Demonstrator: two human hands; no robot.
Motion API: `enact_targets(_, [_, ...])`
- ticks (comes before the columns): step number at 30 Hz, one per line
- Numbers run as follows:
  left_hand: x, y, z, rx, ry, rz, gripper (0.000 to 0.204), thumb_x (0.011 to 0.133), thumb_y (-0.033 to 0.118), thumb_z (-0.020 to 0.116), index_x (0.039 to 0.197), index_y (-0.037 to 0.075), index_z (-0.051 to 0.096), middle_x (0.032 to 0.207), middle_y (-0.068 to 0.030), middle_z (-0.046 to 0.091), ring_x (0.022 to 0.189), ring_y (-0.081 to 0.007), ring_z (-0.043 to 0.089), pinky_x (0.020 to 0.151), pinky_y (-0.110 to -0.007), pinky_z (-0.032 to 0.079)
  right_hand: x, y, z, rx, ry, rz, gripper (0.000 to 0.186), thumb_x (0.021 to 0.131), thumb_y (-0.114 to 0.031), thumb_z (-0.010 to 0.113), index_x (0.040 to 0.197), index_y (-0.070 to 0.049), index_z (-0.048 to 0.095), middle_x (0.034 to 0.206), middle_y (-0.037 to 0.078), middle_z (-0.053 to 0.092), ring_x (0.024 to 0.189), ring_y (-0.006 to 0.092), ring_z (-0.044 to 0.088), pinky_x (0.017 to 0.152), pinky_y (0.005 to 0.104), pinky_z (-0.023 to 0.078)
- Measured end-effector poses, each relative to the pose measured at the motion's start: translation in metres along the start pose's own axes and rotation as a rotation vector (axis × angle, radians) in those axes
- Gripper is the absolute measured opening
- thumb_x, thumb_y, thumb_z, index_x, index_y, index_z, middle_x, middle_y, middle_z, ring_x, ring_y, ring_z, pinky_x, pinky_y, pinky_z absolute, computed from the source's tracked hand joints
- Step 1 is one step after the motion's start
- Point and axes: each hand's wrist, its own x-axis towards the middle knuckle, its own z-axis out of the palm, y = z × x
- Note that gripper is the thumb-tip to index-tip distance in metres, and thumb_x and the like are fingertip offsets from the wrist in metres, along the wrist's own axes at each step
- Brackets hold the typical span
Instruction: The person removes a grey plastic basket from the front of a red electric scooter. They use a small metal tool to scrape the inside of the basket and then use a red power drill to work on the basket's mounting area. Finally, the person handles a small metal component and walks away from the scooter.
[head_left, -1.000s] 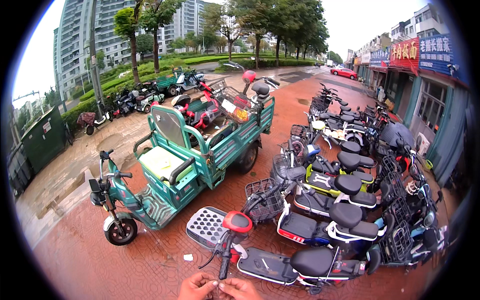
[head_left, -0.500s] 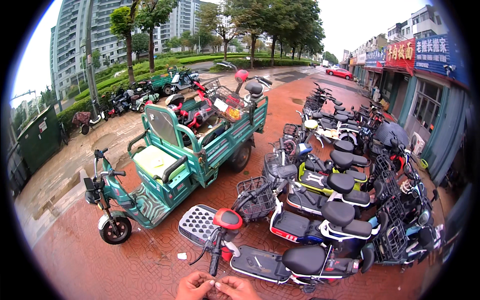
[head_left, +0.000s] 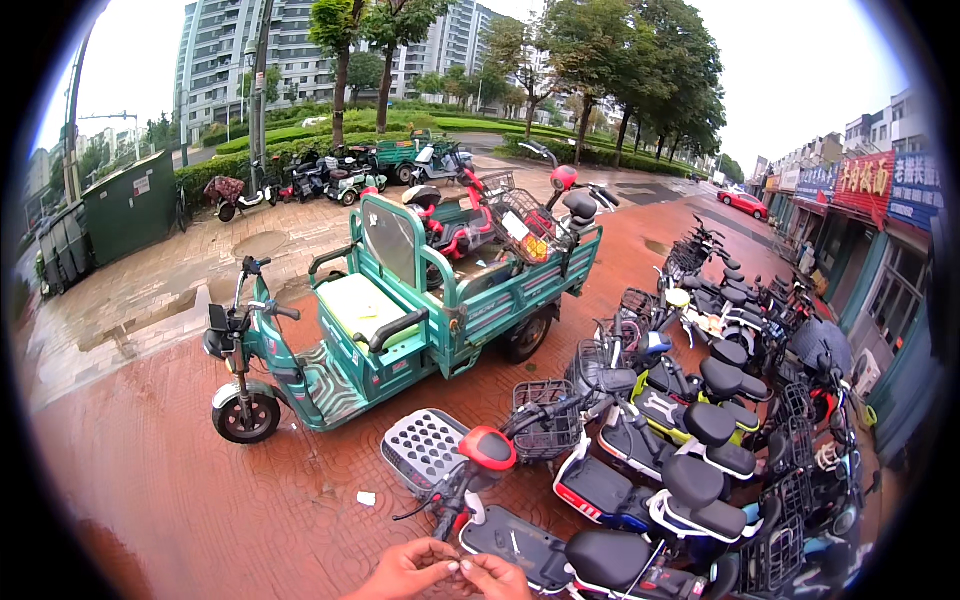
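Observation:
At the lower edge my left hand (head_left: 412, 570) and my right hand (head_left: 494, 577) meet, thumbs and fingertips pinched together. Something tiny and dark may sit between the fingertips, but it is too small to name. Just beyond them stands the nearest electric scooter (head_left: 606, 557), its black handlebar grip close above my left hand. This scooter has a red-and-black front cover (head_left: 488, 448) and a grey perforated basket (head_left: 425, 448). A thin pale metal piece (head_left: 515, 542) lies on its dark footboard.
A green cargo tricycle (head_left: 400, 345) carries a red scooter (head_left: 462, 236) in its bed. Rows of parked electric scooters (head_left: 690, 480) fill the right side, before shopfronts. A white scrap (head_left: 366, 498) lies on the wet red paving. A dark green cabinet (head_left: 130, 210) stands far left.
The whole view has turned left and tilted slightly, so the tricycle and scooters sit farther right in it. My hands stay pinched together, now a little farther right in the picture.

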Motion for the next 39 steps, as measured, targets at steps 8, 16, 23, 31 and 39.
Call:
enact_targets(8, [0.002,-0.014,-0.020,-0.096,0.013,0.026,0.015,0.096,0.010,0.072,0.108,0.003,0.067,0.095,-0.0040,0.071,0.088,-0.0120,0.068,0.079,-0.030,0.058,0.012,0.012,0.010,-0.060,0.011,0.020,0.014,0.104,-0.018,0.062,0.106,-0.006,0.069,0.090,0.001,0.070,0.079,0.0091,0.064,0.072,0.0240,0.052])
enact_targets(16, [0.004,-0.008,-0.073,-0.098,0.051,0.049,0.013,0.095,0.012,0.073,0.104,0.003,0.068,0.093,-0.0035,0.071,0.084,-0.0111,0.067,0.076,-0.028,0.057,0.038,0.027,0.053,-0.175,0.003,0.009,0.015,0.104,-0.017,0.062,0.106,-0.004,0.070,0.090,0.001,0.070,0.079,0.0091,0.064,0.073,0.0246,0.053])
enact_targets(23, [0.018,0.016,-0.118,-0.078,0.035,0.049,0.012,0.095,0.013,0.073,0.099,0.002,0.069,0.085,-0.0034,0.071,0.076,-0.0113,0.066,0.069,-0.028,0.056,0.055,0.018,0.104,-0.239,0.051,0.015,0.018,0.104,-0.021,0.063,0.104,-0.004,0.070,0.089,0.001,0.070,0.078,0.0093,0.064,0.071,0.0244,0.052])
enact_targets(31, [0.033,0.020,-0.161,-0.059,-0.052,0.029,0.013,0.097,0.012,0.070,0.103,0.001,0.069,0.086,-0.0028,0.071,0.077,-0.0090,0.066,0.068,-0.025,0.054,0.063,0.010,0.158,-0.174,0.096,0.058,0.024,0.105,-0.026,0.061,0.101,-0.004,0.070,0.083,0.000,0.068,0.074,0.0080,0.061,0.068,0.0241,0.049])
enact_targets(39, [0.039,0.036,-0.168,-0.106,-0.097,0.003,0.011,0.095,0.013,0.071,0.100,0.003,0.070,0.081,-0.0026,0.071,0.071,-0.0089,0.066,0.062,-0.026,0.054,0.066,0.022,0.168,-0.090,0.174,0.020,0.021,0.104,-0.022,0.059,0.101,-0.004,0.070,0.087,0.002,0.069,0.077,0.0104,0.063,0.071,0.0250,0.051])
